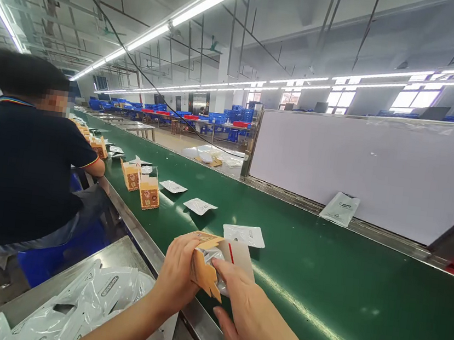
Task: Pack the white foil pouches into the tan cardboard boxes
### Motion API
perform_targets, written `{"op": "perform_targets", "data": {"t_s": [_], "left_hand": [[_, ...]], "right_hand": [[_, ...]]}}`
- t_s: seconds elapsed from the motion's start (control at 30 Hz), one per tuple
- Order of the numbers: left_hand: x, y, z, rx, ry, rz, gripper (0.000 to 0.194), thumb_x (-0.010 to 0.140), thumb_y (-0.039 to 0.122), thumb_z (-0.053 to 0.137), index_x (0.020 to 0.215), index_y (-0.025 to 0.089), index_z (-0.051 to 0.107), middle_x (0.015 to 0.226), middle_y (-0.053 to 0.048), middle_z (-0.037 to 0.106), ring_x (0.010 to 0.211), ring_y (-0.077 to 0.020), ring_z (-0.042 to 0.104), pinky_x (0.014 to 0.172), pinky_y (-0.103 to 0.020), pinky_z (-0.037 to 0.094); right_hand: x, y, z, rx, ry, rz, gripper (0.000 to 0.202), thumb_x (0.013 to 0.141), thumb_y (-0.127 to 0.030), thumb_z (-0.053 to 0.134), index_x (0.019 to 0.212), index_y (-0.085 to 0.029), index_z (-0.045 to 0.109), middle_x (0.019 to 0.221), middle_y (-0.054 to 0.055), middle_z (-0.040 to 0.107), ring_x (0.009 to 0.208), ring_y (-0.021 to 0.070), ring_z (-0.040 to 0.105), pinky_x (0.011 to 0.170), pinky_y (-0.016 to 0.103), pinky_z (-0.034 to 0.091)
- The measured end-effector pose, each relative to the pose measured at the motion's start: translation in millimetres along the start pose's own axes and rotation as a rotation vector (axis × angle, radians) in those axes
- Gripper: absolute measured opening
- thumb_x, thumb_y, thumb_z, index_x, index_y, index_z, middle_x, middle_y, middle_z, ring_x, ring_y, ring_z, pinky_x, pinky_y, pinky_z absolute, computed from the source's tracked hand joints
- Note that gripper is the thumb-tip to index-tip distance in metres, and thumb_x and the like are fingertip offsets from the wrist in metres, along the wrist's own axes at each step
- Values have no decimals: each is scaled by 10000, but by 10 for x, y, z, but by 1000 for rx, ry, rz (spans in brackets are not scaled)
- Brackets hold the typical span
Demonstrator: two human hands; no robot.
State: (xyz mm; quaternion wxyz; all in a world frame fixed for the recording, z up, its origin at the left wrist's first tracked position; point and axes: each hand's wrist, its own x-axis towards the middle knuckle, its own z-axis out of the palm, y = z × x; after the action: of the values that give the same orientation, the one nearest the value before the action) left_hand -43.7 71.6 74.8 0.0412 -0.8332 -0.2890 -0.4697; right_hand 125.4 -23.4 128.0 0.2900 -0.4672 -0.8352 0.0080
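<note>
My left hand (178,274) is wrapped round the side of a small orange-brown carton (206,275), which is tilted over the belt's near edge with its open end toward me. A shiny silver pouch (212,255) shows inside the opening. My right hand (253,311) presses a fingertip on the pouch at the carton's mouth, its thumb held apart below; its other fingers are hidden. A pale flap with a red mark (241,254) stands out beside the carton. Just beyond lies a flat white pouch (246,235) on the green belt (319,292).
Two open cartons (150,191) and more pouches (200,206) lie farther up the belt. A pile of silver-white pouches (86,302) covers the metal side table at lower left. Another pouch (340,209) leans on the white panel (368,165). A seated person (24,167) is at left.
</note>
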Motion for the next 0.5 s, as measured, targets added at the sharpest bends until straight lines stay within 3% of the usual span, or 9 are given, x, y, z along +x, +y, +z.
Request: {"op": "perform_targets", "data": {"t_s": [0.07,0.13,0.2,0.27,0.4,0.5], "left_hand": [[-24,115,46,-37,-16,104,577,726,121,558,1245,197,318,1150,-126,547,1114,-253,510,961,-443,415],[-77,241,95,-71,-75,158,610,697,96,534,1261,174,317,1132,-134,564,1091,-260,528,948,-461,424],[-140,350,128,-100,-148,125,662,668,88,534,1283,168,302,1128,-140,577,1050,-264,555,896,-454,462],[-182,419,126,-136,-229,73,749,644,122,591,1315,177,265,1171,-153,566,1065,-281,555,884,-461,477],[-141,348,29,-234,-467,-46,955,555,326,780,1359,219,277,1326,-160,478,1216,-342,451,1022,-564,360],[-70,22,-52,-341,-514,-411,649,591,319,753,1189,234,514,1173,-103,606,1114,-295,544,987,-494,414]], "right_hand": [[-3,-21,12,178,-112,81,580,707,-109,568,1266,-108,413,1242,137,532,1120,227,529,958,355,468],[3,-15,69,285,-175,62,518,649,-93,636,1149,-159,517,1182,85,573,1112,233,528,1007,376,420],[-9,4,119,364,-191,65,391,693,-67,588,1061,-196,568,1102,34,611,1042,193,565,977,334,444],[-71,47,108,370,-154,169,338,789,-63,474,1063,-232,578,1109,17,602,959,138,592,868,255,499],[-479,368,-127,-32,47,229,336,814,-119,409,946,-292,665,1015,36,611,895,171,605,718,285,528],[-1040,794,-342,-320,214,196,289,784,-208,434,857,-321,691,876,22,644,772,189,614,628,321,517]]}}
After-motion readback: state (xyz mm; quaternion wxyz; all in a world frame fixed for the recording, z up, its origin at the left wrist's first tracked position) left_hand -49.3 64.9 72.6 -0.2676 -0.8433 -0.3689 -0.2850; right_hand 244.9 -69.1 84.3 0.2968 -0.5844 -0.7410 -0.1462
